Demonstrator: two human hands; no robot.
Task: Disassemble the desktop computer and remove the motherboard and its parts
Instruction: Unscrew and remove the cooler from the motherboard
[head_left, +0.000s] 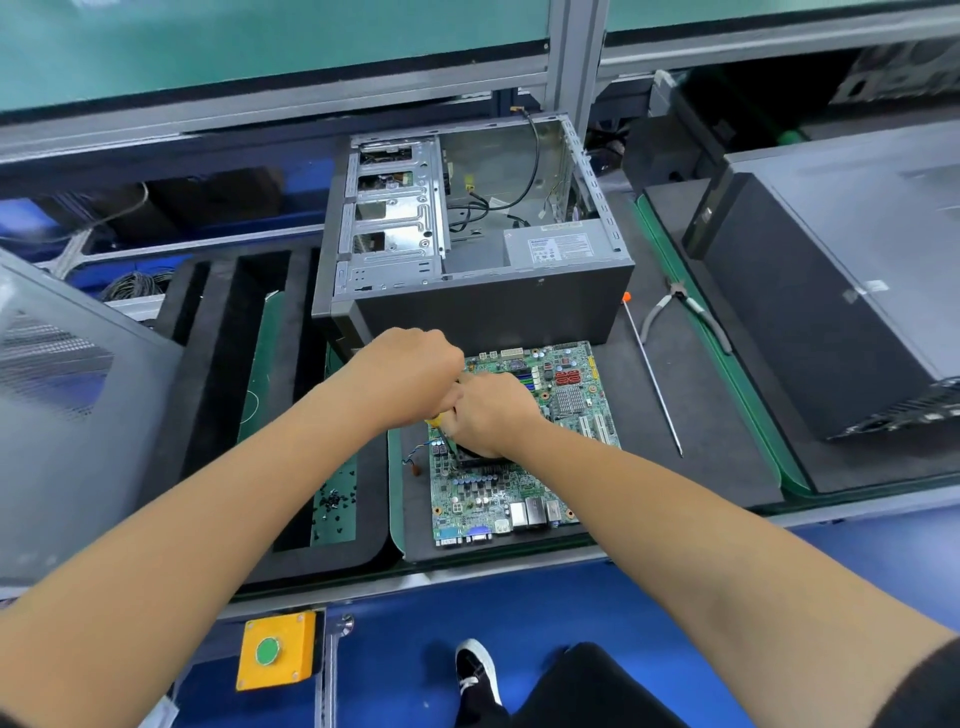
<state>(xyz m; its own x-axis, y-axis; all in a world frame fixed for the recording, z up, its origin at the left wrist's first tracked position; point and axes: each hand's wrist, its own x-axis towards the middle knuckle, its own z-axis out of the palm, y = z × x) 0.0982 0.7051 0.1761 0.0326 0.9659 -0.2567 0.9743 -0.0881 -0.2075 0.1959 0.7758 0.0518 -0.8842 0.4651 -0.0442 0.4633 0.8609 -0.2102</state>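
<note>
The green motherboard (524, 467) lies flat on the dark mat in front of the opened computer case (467, 244). Both of my hands meet over its middle. My left hand (410, 374) is curled into a fist around a tool whose yellow handle (432, 418) peeks out below it. My right hand (493, 410) curls around the same tool and covers the black cooler (480, 456) on the board. The tool's tip is hidden. A thin fan cable (415, 453) trails off the board's left edge.
A long screwdriver with an orange end (654, 374) and pliers (680, 306) lie on the mat to the right. Another black computer (831, 291) stands at far right. Loose black screws (335, 501) sit in a foam tray at left. A yellow button box (275, 649) is below the bench.
</note>
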